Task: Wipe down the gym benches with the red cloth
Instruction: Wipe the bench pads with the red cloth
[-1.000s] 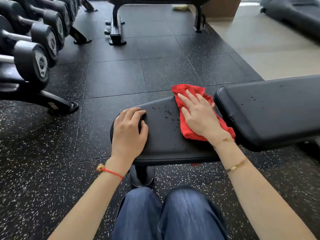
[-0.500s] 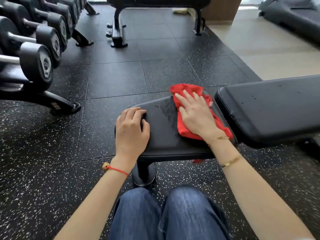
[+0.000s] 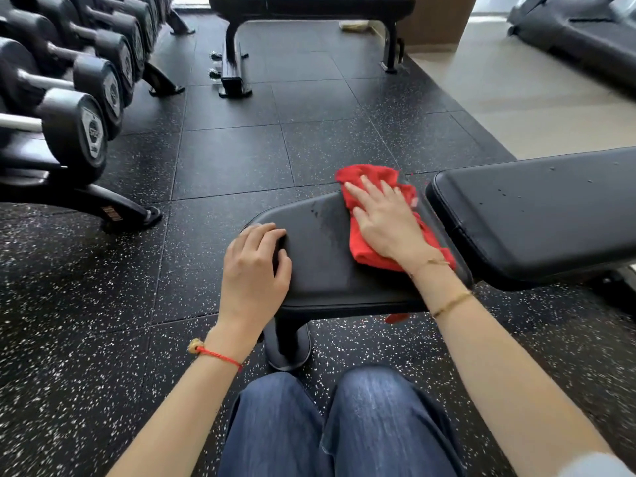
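Open speckled floor (image 3: pixel 241 160) stretches beyond the seat pad (image 3: pixel 320 256), flanked left by a dumbbell rack (image 3: pixel 69 108). The back pad (image 3: pixel 537 215) blocks the right; another bench (image 3: pixel 309 5) stands well beyond.

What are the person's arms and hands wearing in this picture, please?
Both forearms are bare, with no sleeves or gloves. The left wrist carries a red cord bracelet with a small tan bead. The right forearm has two thin gold-coloured bracelets, one at the wrist and one further up.
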{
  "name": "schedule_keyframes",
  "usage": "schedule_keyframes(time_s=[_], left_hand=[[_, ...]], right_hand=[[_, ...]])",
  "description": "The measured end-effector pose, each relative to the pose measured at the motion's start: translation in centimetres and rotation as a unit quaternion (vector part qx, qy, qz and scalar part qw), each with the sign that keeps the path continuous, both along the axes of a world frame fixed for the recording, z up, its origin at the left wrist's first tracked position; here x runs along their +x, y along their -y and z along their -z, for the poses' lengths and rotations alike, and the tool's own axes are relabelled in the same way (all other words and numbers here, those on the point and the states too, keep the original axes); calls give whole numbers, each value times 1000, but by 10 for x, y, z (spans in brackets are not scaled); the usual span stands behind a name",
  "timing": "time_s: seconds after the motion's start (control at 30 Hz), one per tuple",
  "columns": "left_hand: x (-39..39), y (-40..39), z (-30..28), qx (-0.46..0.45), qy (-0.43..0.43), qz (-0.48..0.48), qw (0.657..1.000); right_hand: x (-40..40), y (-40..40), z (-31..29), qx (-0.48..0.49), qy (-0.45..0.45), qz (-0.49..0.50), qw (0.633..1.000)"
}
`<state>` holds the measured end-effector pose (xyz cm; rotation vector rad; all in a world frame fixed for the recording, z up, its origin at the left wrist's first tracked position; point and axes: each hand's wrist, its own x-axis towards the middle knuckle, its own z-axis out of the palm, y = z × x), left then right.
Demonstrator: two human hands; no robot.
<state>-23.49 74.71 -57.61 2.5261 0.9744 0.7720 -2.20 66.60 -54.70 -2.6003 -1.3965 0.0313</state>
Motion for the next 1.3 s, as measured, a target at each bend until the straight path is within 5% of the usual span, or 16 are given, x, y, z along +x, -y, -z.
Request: schedule_keyframes(time_s=[0.2, 0.47, 0.77, 0.97, 1.1, 1.3], left_hand=[[-22, 0, -1, -7, 26, -31, 999], [-48, 0, -8, 2, 26, -43, 999], [-54, -5, -14, -1, 49, -49, 998], [-27, -2, -12, -5, 32, -20, 999], [-2, -1, -13, 9, 7, 5, 1000], [36, 5, -12, 18, -36, 25, 999]], right_hand=[[-81, 4, 4, 15, 7, -194, 981], [-43, 2, 2, 13, -7, -76, 997], [-119, -11, 6, 8, 12, -233, 972], [-66, 49, 10, 35, -7, -104, 994], [-19, 21, 5, 24, -23, -5, 999], [-38, 29, 5, 26, -12, -41, 999]])
